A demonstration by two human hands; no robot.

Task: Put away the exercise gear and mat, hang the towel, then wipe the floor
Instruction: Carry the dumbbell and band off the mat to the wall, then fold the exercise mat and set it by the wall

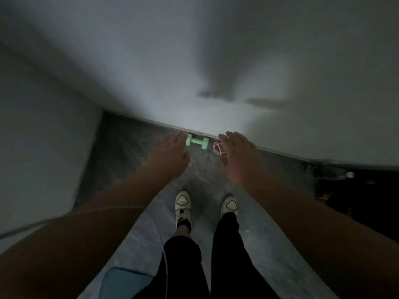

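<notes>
Both hands, left hand [170, 156] and right hand [237, 157], spread empty | green dumbbell [197, 143] at wall | risk: dim light, fumbled grasp.

dumbbell [197, 144] on floor [129, 143] against wall [151, 72], jump rope [218, 147] just right

Both bare arms stretched forward and down, left hand [170, 155] and right hand [239, 157] apart, palms down, fingers relaxed, holding nothing.

Two bare forearms, left hand [170, 155] and right hand [239, 157], black trousers [226, 255], white shoes [183, 208] with dark outlined toe patches, at 6 o'clock.
</notes>
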